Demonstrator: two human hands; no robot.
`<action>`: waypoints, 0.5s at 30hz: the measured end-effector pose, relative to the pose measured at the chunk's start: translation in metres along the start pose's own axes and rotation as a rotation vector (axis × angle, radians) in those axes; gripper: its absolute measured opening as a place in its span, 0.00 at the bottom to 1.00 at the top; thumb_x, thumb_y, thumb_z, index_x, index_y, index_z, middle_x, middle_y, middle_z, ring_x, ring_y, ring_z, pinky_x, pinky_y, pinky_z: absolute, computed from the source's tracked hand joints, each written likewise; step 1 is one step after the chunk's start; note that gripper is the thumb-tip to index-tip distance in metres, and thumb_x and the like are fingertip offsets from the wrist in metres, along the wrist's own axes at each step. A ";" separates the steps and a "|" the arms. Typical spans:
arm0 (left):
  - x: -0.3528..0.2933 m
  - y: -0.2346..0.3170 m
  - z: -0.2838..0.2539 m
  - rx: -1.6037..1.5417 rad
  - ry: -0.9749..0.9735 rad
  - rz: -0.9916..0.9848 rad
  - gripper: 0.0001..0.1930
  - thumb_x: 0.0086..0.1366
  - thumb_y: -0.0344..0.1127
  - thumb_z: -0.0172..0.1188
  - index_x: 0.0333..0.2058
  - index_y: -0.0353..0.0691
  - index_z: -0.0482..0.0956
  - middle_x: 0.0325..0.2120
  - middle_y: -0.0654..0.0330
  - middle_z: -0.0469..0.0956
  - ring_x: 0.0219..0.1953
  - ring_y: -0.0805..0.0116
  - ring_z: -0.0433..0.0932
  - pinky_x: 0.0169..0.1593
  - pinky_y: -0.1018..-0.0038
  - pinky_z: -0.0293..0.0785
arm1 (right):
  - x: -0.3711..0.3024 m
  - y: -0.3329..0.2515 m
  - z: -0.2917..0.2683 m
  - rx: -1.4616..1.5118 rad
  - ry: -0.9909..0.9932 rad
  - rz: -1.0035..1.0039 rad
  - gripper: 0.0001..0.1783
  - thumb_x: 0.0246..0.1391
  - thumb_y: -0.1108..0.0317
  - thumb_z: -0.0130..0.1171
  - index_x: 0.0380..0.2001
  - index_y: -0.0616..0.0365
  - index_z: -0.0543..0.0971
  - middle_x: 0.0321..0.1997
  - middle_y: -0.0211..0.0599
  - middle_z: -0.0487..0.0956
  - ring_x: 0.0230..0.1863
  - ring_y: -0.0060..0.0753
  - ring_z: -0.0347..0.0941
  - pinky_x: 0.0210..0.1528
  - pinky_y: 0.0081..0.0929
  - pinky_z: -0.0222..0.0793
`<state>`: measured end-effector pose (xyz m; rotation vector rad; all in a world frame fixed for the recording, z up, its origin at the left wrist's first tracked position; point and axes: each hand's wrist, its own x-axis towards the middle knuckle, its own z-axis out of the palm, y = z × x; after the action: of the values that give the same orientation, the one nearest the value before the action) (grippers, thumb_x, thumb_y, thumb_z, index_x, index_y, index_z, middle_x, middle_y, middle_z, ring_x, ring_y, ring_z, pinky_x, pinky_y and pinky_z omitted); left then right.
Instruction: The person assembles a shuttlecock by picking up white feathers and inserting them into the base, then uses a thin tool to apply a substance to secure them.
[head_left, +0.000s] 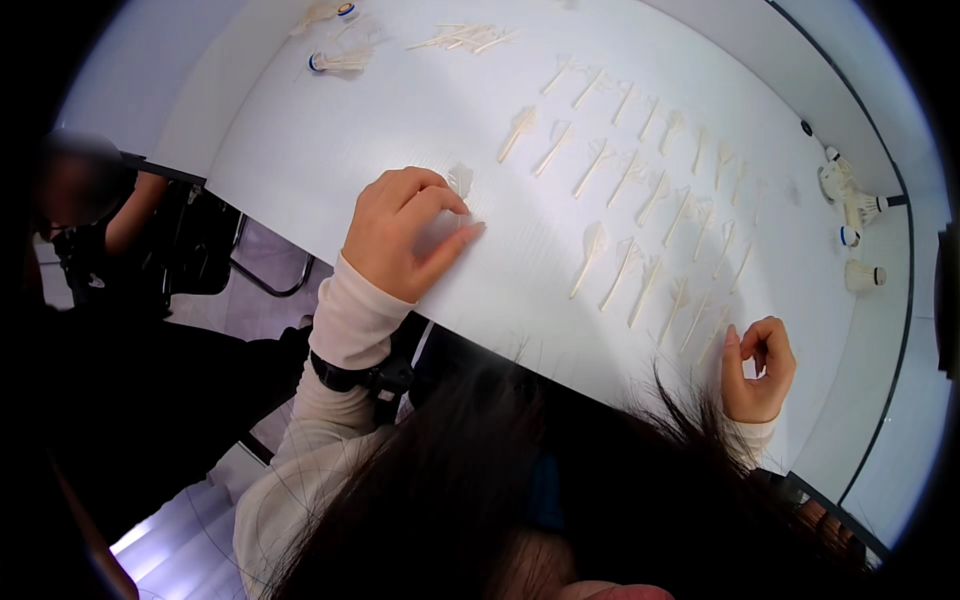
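Observation:
My left hand [405, 230] rests on the white table at centre left, its fingers bent and the thumb apart from the index fingertip. The pale vane of a feather [460, 179] shows right beside its index finger; whatever lies under the palm is hidden. At the right, near the table's front edge, my right hand [760, 375] is loosely curled, with nothing visible in it. Its thumb is close to the last feather [712, 335] of the nearest row. Several more white feathers, such as a broad one [590, 258], lie spaced out in three slanting rows between the hands.
A loose pile of feather shafts [465, 38] lies at the far side. Left of it sits a worn shuttlecock [340, 62] with a blue band. More shuttlecocks [866, 275] stand along the right-hand panel. Another person's arm [135, 212] shows at the far left, beyond the table.

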<state>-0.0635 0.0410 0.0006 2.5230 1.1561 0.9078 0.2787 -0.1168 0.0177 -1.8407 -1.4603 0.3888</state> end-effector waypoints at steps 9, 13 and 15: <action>-0.001 0.014 0.009 -0.184 -0.102 0.165 0.09 0.50 0.25 0.70 0.30 0.40 0.80 0.32 0.59 0.78 0.35 0.60 0.76 0.38 0.69 0.72 | 0.001 0.000 -0.001 -0.009 -0.010 -0.016 0.11 0.49 0.80 0.59 0.24 0.60 0.66 0.23 0.29 0.63 0.24 0.19 0.57 0.27 0.18 0.53; 0.003 0.026 0.019 -0.216 -0.127 0.197 0.10 0.50 0.26 0.70 0.34 0.40 0.82 0.33 0.58 0.78 0.35 0.61 0.76 0.38 0.70 0.72 | 0.000 -0.001 -0.001 -0.002 -0.004 -0.008 0.11 0.49 0.81 0.59 0.23 0.60 0.66 0.22 0.29 0.62 0.24 0.20 0.57 0.27 0.18 0.53; 0.005 0.030 0.023 -0.233 -0.135 0.215 0.10 0.50 0.26 0.69 0.34 0.40 0.82 0.33 0.58 0.78 0.35 0.61 0.76 0.38 0.70 0.72 | 0.000 -0.001 -0.002 -0.008 -0.005 -0.006 0.11 0.48 0.81 0.59 0.23 0.60 0.66 0.22 0.29 0.62 0.23 0.20 0.57 0.27 0.18 0.53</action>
<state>-0.0283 0.0266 -0.0025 2.5022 0.7053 0.8488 0.2789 -0.1175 0.0198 -1.8430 -1.4725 0.3860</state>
